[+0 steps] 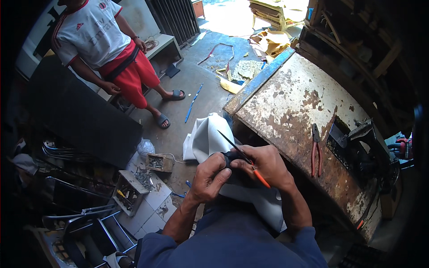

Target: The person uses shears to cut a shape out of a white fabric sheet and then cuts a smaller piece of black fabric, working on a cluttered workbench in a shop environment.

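Note:
My left hand (210,176) is closed, its thumb and fingers pinching a small black piece (229,158) in front of my chest. The fingers of my right hand (266,165) meet the same black piece from the other side. Also gripped in my right hand is a slim tool (230,142) with a dark pointed blade and an orange handle; the blade points away and to the left. White leather-like material (210,136) drapes over my lap, beyond and below my hands. My fingers hide most of the black piece, so its kind does not show.
A worn workbench (286,102) stands at the right, carrying red-handled pliers (316,152) and a black sewing machine (368,138). At the left are wooden boxes (129,194) of hardware and metal-framed chairs (96,232). A person (100,49) in red shorts stands far left.

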A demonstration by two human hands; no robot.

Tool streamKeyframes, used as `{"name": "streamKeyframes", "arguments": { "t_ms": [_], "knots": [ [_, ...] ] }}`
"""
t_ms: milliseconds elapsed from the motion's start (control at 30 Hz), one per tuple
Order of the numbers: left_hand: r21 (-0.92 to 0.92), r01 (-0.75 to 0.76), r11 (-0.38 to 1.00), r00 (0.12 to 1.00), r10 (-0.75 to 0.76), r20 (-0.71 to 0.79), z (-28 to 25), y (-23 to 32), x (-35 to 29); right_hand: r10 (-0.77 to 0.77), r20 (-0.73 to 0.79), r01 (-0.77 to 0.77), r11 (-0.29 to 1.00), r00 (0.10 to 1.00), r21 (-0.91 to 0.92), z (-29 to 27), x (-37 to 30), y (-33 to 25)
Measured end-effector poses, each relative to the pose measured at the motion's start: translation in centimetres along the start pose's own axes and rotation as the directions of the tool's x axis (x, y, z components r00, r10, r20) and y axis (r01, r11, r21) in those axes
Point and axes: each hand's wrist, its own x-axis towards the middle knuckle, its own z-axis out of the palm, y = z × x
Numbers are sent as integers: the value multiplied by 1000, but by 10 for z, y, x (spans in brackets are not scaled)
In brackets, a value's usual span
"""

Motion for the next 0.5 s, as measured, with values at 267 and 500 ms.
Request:
{"name": "streamKeyframes", "arguments": {
  "t_ms": [267, 500],
  "knots": [
    [-6, 113, 994, 988, -113, -109, 8, 0, -27, -93, -314, 35, 982, 945, -186, 2, 19, 36],
    [-554, 29, 832, 919, -240, -312, 13, -12, -18, 79, -35, -74, 988, 996, 133, 4, -24, 1]
  ]
}}
